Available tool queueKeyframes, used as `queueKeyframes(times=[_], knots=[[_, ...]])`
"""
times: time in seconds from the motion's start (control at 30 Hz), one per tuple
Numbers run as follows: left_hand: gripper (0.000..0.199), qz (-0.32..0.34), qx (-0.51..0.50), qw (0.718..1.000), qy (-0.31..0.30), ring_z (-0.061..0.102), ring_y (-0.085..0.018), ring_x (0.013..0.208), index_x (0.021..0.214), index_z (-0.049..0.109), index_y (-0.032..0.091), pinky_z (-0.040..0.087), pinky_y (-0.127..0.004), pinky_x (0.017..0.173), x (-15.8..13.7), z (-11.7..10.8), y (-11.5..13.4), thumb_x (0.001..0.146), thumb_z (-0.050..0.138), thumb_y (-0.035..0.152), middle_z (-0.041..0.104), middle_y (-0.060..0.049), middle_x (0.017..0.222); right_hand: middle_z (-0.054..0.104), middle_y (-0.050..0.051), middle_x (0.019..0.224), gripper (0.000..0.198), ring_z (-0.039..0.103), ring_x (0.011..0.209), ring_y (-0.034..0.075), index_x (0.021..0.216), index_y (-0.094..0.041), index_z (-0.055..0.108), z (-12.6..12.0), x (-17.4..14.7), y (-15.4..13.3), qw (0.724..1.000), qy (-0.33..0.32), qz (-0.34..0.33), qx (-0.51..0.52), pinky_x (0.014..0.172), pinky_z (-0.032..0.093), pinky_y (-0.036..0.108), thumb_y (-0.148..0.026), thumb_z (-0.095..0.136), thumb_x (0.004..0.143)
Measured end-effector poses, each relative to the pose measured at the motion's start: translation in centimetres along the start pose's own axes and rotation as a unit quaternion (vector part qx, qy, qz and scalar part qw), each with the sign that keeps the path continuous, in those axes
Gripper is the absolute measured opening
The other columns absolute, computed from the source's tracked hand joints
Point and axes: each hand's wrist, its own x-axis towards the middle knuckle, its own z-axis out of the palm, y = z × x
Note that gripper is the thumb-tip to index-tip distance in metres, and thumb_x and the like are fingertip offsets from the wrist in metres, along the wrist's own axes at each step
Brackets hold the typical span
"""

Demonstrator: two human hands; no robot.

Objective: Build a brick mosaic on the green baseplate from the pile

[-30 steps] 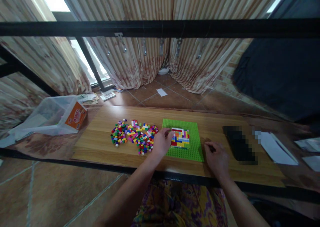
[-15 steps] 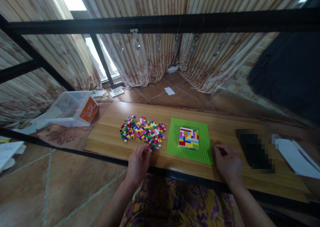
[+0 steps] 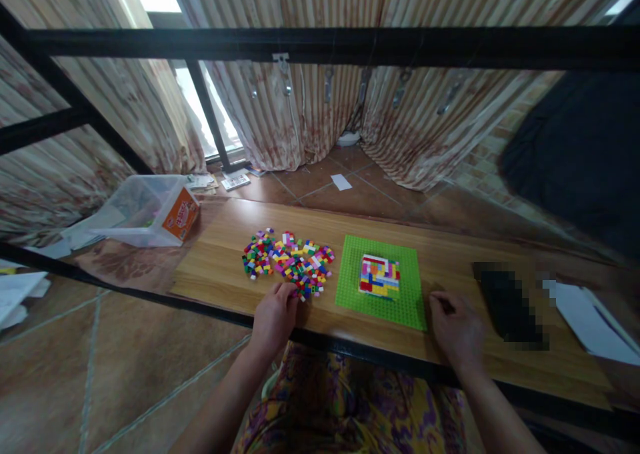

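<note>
My left hand [image 3: 275,314] is at the near edge of a heap of small colourful building bricks [image 3: 295,261], its fingers pinched together at the bricks. Whether a brick is between the fingertips is too small to tell. On the table just right of the green baseplate [image 3: 353,291], my right hand [image 3: 457,331] rests with its fingers curled closed. No brick shows in it. A flat, roughly square block of multicoloured bricks [image 3: 380,277] stands on the middle of the baseplate.
The wooden table [image 3: 215,267] has a black front edge. Beyond its left end is a clear plastic box [image 3: 145,217] with an orange label. A dark pixelated object [image 3: 510,304] and white paper [image 3: 595,317] lie at right. A black rail [image 3: 320,44] crosses ahead.
My left hand has shifted slightly left and up along the near edge of the brick heap. My right hand stays beside the baseplate. The whole view has moved a little.
</note>
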Motion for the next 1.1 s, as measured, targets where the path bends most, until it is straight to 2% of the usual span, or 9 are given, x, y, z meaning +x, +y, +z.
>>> queueKeyframes(times=[0.2,0.33,0.4,0.53,0.67,0.77,0.93,1.1], knots=[[0.016,-0.014,-0.019,1.000,0.019,0.063,-0.019,0.081,0.089,0.062,0.020,0.045,-0.028,0.071,0.3,-0.2,0.1,0.090,0.046,0.023,0.065,-0.005,0.089,0.067,0.010,0.085,0.033,0.061,0.075,0.022,0.082,-0.016,0.068,0.1,0.0,0.1,1.000,-0.002,-0.005,0.003,0.071,0.046,0.035,-0.042,0.049,0.083],[0.015,-0.054,-0.141,0.988,0.030,0.061,-0.016,0.070,0.088,0.062,0.018,0.045,-0.025,0.065,0.4,-0.6,0.2,0.086,0.050,0.027,0.065,-0.002,0.077,0.067,0.010,0.085,0.033,0.061,0.076,0.022,0.081,-0.015,0.067,0.2,0.1,0.1,1.000,0.004,-0.015,0.008,0.071,0.047,0.035,-0.042,0.048,0.084],[0.018,-0.073,-0.240,0.968,0.025,0.060,-0.015,0.065,0.087,0.063,0.018,0.045,-0.024,0.062,0.3,-0.9,0.4,0.084,0.053,0.032,0.064,-0.001,0.072,0.067,0.010,0.084,0.032,0.061,0.077,0.022,0.080,-0.016,0.067,0.2,0.1,0.0,1.000,0.006,-0.021,0.013,0.071,0.047,0.035,-0.041,0.048,0.085],[0.022,-0.119,-0.399,0.909,0.012,0.060,-0.014,0.061,0.086,0.063,0.016,0.046,-0.022,0.057,0.4,-1.6,1.4,0.077,0.062,0.036,0.063,0.001,0.064,0.067,0.010,0.084,0.031,0.061,0.078,0.022,0.080,-0.017,0.066,0.2,0.2,-0.3,0.999,0.013,-0.020,0.021,0.072,0.047,0.035,-0.041,0.047,0.086],[0.026,-0.162,-0.471,0.867,0.008,0.059,-0.013,0.056,0.082,0.064,0.015,0.046,-0.021,0.052,0.8,-2.0,2.6,0.067,0.072,0.035,0.064,0.001,0.061,0.066,0.009,0.084,0.030,0.061,0.078,0.022,0.080,-0.018,0.065,0.3,0.2,-0.3,0.999,0.013,-0.020,0.029,0.071,0.047,0.035,-0.041,0.046,0.087],[0.027,-0.179,-0.496,0.850,0.002,0.059,-0.012,0.055,0.081,0.064,0.015,0.047,-0.021,0.052,1.0,-1.9,2.9,0.063,0.075,0.032,0.064,0.001,0.061,0.066,0.009,0.083,0.029,0.062,0.078,0.022,0.079,-0.019,0.065,0.3,0.2,-0.2,0.999,0.011,-0.018,0.033,0.071,0.047,0.034,-0.040,0.047,0.087],[0.025,-0.175,-0.498,0.849,0.028,0.056,-0.010,0.056,0.077,0.066,0.015,0.047,-0.021,0.054,1.0,-1.6,2.5,0.060,0.076,0.031,0.062,0.002,0.062,0.067,0.008,0.085,0.026,0.062,0.079,0.021,0.080,-0.019,0.066,0.5,0.2,-0.1,0.999,0.009,-0.010,0.037,0.070,0.047,0.033,-0.038,0.049,0.086],[0.028,-0.150,-0.455,0.876,0.054,0.050,-0.009,0.054,0.087,0.070,0.014,0.043,-0.019,0.052,1.0,-1.7,2.3,0.068,0.072,0.035,0.058,0.003,0.061,0.067,0.009,0.086,0.026,0.062,0.080,0.021,0.080,-0.018,0.066,0.5,0.2,-0.1,0.999,0.008,-0.010,0.039,0.071,0.047,0.033,-0.036,0.048,0.086]])
